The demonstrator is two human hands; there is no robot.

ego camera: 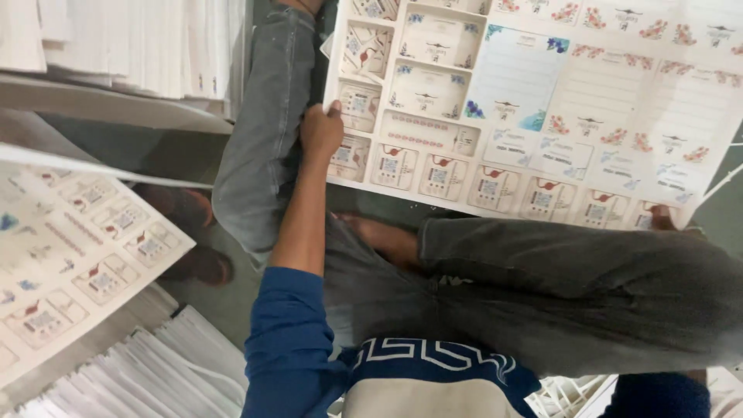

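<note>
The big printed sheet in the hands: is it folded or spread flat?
Spread flat. The printed sheet shows its whole face uncreased, held by the left hand at one edge and the right hand at the other.

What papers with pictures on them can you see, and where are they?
Big printed sheet: held up between left hand and right hand; white rectangle with floral card and label designs in red, blue, pink.
Second printed sheet: lower left, lying flat, similar designs.
Paper stacks: top left, plain white.
</note>
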